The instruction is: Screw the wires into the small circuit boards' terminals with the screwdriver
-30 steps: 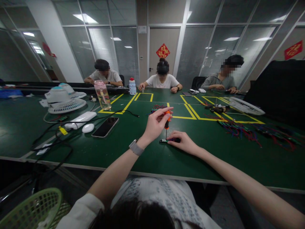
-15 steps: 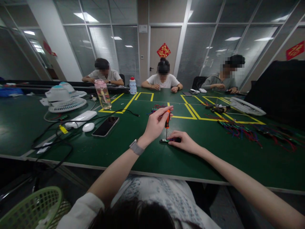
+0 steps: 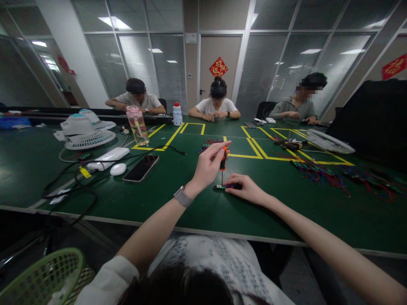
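The slim, orange-and-black-handled screwdriver (image 3: 224, 163) stood nearly upright, its handle clasped in the left hand (image 3: 207, 167), its shaft reaching down to the small green-and-black circuit board (image 3: 218, 187). The board lay crosswise on the green tabletop (image 3: 190, 216), right end pinched by the right hand (image 3: 246, 188). Open room stretched nearward to the table's pale edge.

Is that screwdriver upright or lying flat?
Upright: the screwdriver points shaft down at the small circuit board, handle up in the left hand.
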{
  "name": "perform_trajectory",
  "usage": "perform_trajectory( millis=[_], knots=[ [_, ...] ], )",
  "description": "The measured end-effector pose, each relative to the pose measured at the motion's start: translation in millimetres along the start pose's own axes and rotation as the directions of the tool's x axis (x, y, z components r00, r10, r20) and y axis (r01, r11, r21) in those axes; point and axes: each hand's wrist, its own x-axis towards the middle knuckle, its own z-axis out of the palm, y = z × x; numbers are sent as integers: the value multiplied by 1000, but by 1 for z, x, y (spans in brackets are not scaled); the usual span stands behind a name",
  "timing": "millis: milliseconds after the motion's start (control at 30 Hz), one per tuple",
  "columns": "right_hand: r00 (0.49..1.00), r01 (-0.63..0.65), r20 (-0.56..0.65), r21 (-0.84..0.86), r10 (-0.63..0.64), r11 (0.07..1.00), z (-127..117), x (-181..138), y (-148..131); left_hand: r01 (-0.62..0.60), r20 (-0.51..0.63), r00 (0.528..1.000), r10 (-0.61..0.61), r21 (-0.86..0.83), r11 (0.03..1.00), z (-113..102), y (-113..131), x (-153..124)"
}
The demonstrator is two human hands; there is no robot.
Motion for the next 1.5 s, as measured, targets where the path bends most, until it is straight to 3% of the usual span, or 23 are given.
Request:
perform_trajectory(
  millis=[133, 367, 667, 967, 1233, 1500],
  knots=[
    [1000, -3, -2, -26, 3, 1000, -1, -1, 1, 11, 2, 1000, -11, -34, 999, 0, -1, 1],
    [1000, -1, 2, -35, 1, 999, -1, -1, 3, -28, -60, 998, 33, 76, 997, -1, -3, 1],
    [1000, -8, 14, -31, 8, 999, -2, -1, 1, 27, 17, 999, -27, -26, 999, 2, -3, -2],
    [1000, 1, 5, -37, -1, 999, -1, -1, 1, 3, -24, 1000, -2, 47, 999, 0, -6, -1],
    [1000, -3, 2, -30, 3, 1000, -1, -1, 1, 15, 28, 1000, -14, -34, 999, 1, -1, -2],
    [1000, -1, 3, -46, 2, 999, -2, -1, 1, -7, 5, 1000, 7, 19, 1000, 0, -5, -1]
  ],
)
